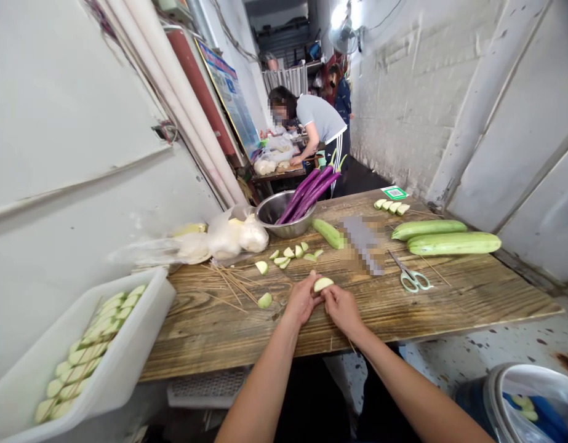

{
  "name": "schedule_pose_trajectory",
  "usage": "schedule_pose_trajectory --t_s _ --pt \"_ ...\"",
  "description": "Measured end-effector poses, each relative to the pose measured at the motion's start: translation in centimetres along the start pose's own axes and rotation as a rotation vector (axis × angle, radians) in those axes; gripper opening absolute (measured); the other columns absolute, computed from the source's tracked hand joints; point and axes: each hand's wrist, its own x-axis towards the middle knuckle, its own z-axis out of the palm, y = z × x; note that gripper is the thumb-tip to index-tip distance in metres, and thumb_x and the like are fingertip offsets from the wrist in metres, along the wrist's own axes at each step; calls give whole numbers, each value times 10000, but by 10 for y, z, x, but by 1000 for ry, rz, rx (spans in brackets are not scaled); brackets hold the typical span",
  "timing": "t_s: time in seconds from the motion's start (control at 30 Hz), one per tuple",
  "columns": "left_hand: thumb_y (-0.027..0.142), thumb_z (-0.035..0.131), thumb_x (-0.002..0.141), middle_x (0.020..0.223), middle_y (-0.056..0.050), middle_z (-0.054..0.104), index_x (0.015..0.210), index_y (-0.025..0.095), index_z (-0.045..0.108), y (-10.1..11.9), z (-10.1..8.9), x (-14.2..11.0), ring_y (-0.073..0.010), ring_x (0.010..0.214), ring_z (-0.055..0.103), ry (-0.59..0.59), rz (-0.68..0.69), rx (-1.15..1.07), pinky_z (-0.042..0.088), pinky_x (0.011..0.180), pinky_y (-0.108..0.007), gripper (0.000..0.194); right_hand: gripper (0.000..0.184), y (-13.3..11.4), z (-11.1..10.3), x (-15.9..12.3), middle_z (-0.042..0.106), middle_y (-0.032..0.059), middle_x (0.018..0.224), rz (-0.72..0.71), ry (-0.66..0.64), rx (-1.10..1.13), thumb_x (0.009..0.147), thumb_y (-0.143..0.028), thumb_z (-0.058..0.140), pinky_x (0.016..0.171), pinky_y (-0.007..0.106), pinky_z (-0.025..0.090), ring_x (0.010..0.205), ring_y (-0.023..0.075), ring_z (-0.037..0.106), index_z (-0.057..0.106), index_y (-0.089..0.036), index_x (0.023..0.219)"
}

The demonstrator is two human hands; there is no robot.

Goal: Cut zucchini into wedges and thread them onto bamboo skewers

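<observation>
Left hand (301, 300) and right hand (343, 307) together above bench (487, 298), toward middle of near edge. Squash slice (323, 283) between them: left clamps it; right's fingers at its lower edge, grip unclear.

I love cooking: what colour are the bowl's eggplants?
The eggplants are purple; the head view shows this.

Vegetable slice (323, 284) — pale, green-edged

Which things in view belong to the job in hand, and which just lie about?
Job, likely:
half-round pale-green slice in left hand, right hand beside
thin brown wooden skewers
white rectangular plastic tub of skewered slices

Lying about, apparently:
long purple eggplants in round metal bowl
green-handled metal scissors
</observation>
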Motion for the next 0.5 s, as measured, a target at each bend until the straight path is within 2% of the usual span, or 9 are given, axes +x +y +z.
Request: schedule_pose_trajectory --t_s 0.1,0.17,0.23,0.3,0.37,0.43,0.5 --pt "175 638 703 925 -96 665 881 176 654 17 -7 19 -235 970 586 142 254 223 413 905 -405 178 288 6 -14 -4 507 -26 434 50 43 87 845 -304 352 460 210 356 422 135 494 579 -172 727" --pt "50 631 652 1076 -73 625 881 214 666 30 -8 38 -224 1157 462 142 445 427 287 1025 -369 284 307 9 -20 -5 496 -32 418 78 61 134 847 -323 337 448 211 365 403 133 490 578 -163 744" --pt "-28 604 615 1166 -61 581 900 225 668 40 -7 57 -208 1228 383 106 545 651 194 1069 -332 386 307 10 -23 -7 496 -34 421 89 69 173 843 -333 346 454 210 373 404 129 494 579 -159 745" --pt "-63 599 580 1109 -84 608 841 206 679 47 -5 72 -227 1215 396 84 548 824 177 1072 -342 384 297 8 -23 -8 491 -37 425 91 73 217 842 -341 363 461 209 370 409 124 489 578 -162 743" --pt "-63 616 557 963 -105 653 712 187 679 51 -6 80 -264 1185 424 75 517 907 177 1066 -382 300 291 7 -22 -8 478 -42 426 90 76 253 844 -348 371 452 207 355 408 120 475 573 -166 738" --pt "-38 633 562 877 -103 662 646 185 667 54 -9 80 -280 1173 431 74 507 929 174 1062 -413 241 288 7 -22 -9 469 -46 427 81 79 248 846 -347 370 442 204 340 405 117 462 567 -170 731" --pt "3 643 592 929 -87 655 693 191 673 55 -14 73 -266 1159 446 95 525 935 204 1052 -413 215 286 7 -22 -10 467 -46 430 64 81 219 850 -333 364 442 201 335 406 115 459 561 -173 719"
